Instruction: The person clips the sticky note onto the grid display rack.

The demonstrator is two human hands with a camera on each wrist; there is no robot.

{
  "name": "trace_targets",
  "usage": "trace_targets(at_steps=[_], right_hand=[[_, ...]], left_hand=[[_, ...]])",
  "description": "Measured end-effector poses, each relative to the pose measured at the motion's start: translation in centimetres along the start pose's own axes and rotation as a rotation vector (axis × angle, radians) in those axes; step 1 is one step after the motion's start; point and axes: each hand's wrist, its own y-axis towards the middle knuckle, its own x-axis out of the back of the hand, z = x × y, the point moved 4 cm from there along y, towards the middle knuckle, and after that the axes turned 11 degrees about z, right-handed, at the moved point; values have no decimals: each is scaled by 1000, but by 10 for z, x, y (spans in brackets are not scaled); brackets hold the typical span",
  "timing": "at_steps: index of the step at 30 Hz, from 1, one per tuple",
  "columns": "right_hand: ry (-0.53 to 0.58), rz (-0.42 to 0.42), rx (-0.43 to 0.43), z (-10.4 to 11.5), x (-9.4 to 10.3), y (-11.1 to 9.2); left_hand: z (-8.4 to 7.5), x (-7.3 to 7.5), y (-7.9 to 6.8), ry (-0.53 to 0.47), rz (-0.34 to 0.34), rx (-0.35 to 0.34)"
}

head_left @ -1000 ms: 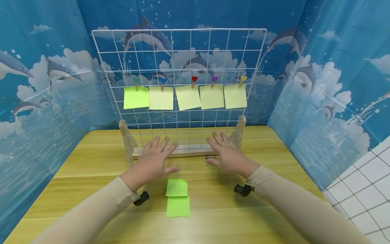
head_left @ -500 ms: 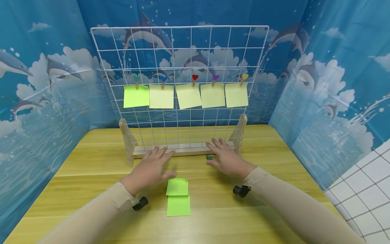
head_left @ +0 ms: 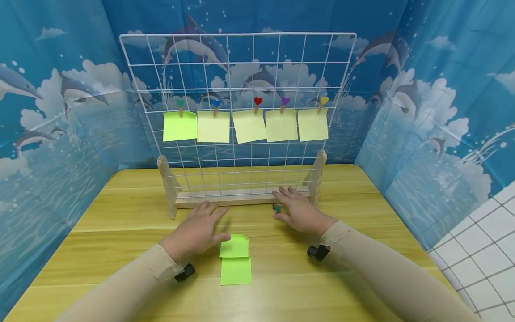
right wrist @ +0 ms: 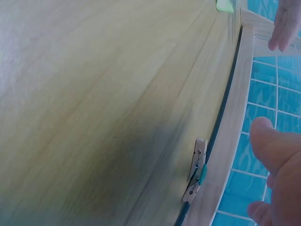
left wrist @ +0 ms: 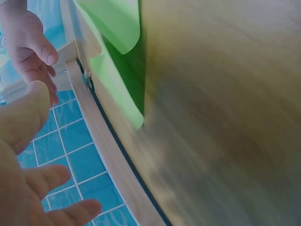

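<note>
In the head view my left hand [head_left: 195, 230] hovers low over the table with fingers spread and nothing in its grasp. Its thumb tip overlaps the top edge of the upper green sticky note [head_left: 234, 247], while a second green sticky note [head_left: 235, 271] lies directly below. My right hand [head_left: 301, 212], also bare and spread, is held before the rack's wooden base. Beside its thumb lies a small wooden clothespin with a teal piece [head_left: 276, 208]. The right wrist view shows that clothespin [right wrist: 197, 165] close to the base bar. Both notes have lifted, curling edges in the left wrist view.
A white wire grid [head_left: 251, 78] stands upright in a wooden stand [head_left: 241, 197] at the back. Several sticky notes hang in a row on it, including a bright green one [head_left: 179, 127], each under a heart-topped clothespin such as the red one [head_left: 258, 102]. Dolphin-print curtains surround the table [head_left: 120, 250].
My left hand has drawn back from the rack's base toward the green notes and come lower. The right hand has pulled back slightly, showing more of the clothespin by its thumb.
</note>
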Motion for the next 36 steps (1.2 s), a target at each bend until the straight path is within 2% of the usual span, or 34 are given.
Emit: trace_targets(at_steps=[16,20,28,36], right_hand=[[-44,18,28,0,1,6],[-17,52,28,-3,0,11],[69,85,-8,-8,-3,18],[95,96,-19,-16,-7,25]], left_hand=[[3,-13,2,-33,82,6],[4,-18,5,-23,90,6],[1,-25,6,-37,99,-38],[1,-27,5,29,83,-47]])
